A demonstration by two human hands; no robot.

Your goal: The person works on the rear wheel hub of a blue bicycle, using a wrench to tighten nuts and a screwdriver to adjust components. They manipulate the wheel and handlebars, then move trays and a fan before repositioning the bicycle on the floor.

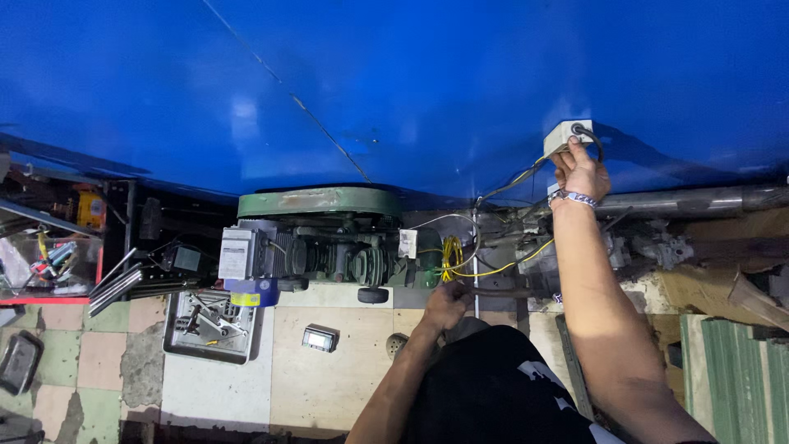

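Against the blue panel (394, 90), white switch box (567, 135) just above right-hand fingers (577, 161).

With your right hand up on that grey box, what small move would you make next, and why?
Probably steady the grey box against the blue panel. The right hand grips it from below, its black cable hangs loose, and the left hand is down by the yellow wires.

Person's torso and both arms run off the bottom edge; right forearm cut at lower right. Left hand (446, 306) sits low by a dark pipe (501, 292), fingers hidden, so grip can't be told. Right hand (581, 171) covers part of the pale switch box (567, 135). Metal tray (209, 327) contents too small to tell. Left shelf clutter (49, 259) blurred, cut by left edge.
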